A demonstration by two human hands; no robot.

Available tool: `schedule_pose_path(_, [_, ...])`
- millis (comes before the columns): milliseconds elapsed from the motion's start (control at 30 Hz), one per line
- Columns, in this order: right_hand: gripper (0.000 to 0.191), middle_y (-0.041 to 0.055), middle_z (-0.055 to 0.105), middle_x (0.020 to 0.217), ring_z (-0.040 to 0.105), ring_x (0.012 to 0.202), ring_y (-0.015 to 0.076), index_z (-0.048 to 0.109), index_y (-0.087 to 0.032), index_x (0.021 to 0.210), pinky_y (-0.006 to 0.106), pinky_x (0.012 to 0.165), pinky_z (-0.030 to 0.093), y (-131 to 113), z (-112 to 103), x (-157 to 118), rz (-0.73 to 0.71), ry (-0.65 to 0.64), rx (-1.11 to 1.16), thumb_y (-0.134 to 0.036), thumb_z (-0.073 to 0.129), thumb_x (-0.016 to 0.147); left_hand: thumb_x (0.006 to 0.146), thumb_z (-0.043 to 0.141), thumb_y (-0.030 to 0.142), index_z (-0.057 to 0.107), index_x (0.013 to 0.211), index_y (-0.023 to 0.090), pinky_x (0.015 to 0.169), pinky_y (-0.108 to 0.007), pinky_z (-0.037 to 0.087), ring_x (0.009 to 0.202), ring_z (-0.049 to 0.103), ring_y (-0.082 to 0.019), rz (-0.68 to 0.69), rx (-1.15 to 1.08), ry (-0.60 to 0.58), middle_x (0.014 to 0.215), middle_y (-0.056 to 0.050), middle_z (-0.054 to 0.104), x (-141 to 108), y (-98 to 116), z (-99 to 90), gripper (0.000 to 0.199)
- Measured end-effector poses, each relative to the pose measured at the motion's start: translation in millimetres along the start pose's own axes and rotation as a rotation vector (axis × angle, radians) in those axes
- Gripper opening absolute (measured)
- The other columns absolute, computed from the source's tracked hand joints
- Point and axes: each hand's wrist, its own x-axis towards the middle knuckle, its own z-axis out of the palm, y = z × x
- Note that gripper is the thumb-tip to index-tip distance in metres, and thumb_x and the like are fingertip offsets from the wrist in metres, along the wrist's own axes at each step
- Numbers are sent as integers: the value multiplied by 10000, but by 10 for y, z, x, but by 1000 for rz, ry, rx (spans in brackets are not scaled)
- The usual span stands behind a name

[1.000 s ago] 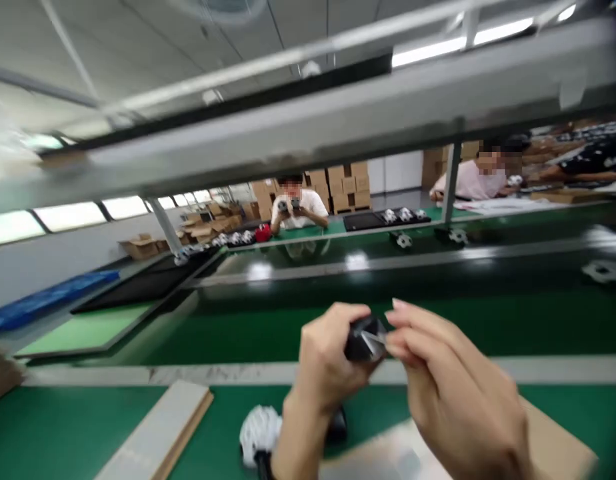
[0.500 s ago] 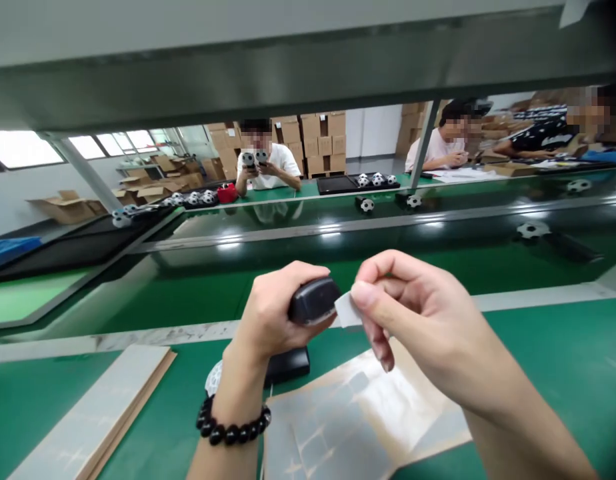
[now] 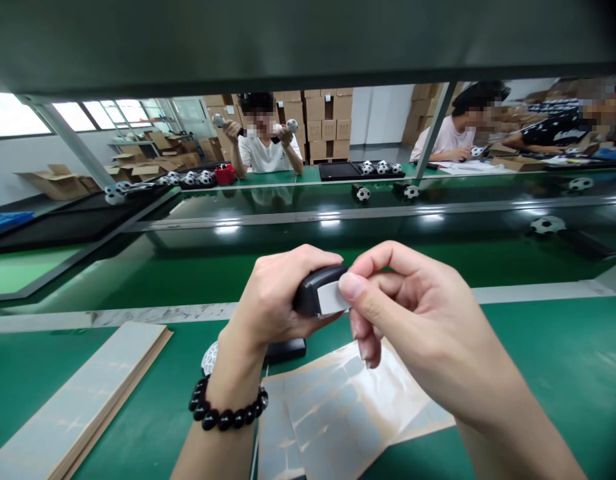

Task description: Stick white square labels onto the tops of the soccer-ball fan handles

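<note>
The left hand [image 3: 275, 293] is clamped around a black plastic piece [image 3: 306, 293], its end face toward the right hand [image 3: 413, 310], which pinches a pale sticker [image 3: 331, 299] over that face, long axis roughly sideways.

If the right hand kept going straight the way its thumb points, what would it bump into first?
Probably the black object in the left hand; the pale label held by the right hand appears against its end, though contact is hard to judge.

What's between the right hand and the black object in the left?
In the head view, a flat pale piece, held by the right hand.
</note>
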Motion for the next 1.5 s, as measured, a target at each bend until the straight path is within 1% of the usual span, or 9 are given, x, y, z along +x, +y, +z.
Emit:
schedule_pose_path(133, [190,-68,616,531,573,412,69,615,-207,781,133,396,488,-5,-1,6,-2,3,13,-285,686,939,891,723,302,637,1081,185,656,-211,573,743,722,-142,-23,-2,-10,900,-43,751,-1,17,0,239])
schedule_pose_path(333, [171,-83,621,523,585,409,63,627,-210,768,119,402,509,-19,-30,-3,22,-12,19,-220,769,863,912,702,337,636,1071,193,652,-216,569,719,719,-141,-43,-2,-13,881,-38,754,-1,43,5,225])
schedule_pose_path(500, [168,-93,626,512,573,375,45,634,-206,758,90,380,480,-23,-53,-6,17,-14,8,-199,770,857,904,711,308,617,1071,191,665,-208,562,755,723,-139,-49,23,-55,906,-36,754,-4,52,-7,225])
schedule_pose_path(667, [177,-92,626,515,568,359,49,625,-206,757,101,370,476,-29,-46,0,13,-10,-5,-209,768,861,895,710,311,631,1058,199,645,-215,567,725,723,-142,-78,18,-63,891,-35,759,2,67,-10,213])
schedule_pose_path(967, [185,-94,633,520,575,369,44,619,-204,769,89,375,477,-29,-66,19,52,-74,55,-226,783,851,898,717,335,625,1060,209,645,-209,562,724,719,-137,-76,14,-32,881,-25,751,-5,76,2,225])
schedule_pose_path(1233, [178,-98,629,510,572,361,38,625,-202,759,81,378,473,-43,-56,10,34,-33,6,-209,776,854,890,714,296,623,1054,206,651,-205,559,725,718,-134,-76,17,-49,886,-19,750,11,80,-6,208])
schedule_pose_path(1500, [172,-89,634,509,582,359,52,628,-202,757,99,370,471,-40,-60,21,24,-23,-22,-210,774,849,905,688,342,625,1046,204,650,-223,580,723,729,-149,-68,55,-59,866,-30,755,11,78,-8,206])
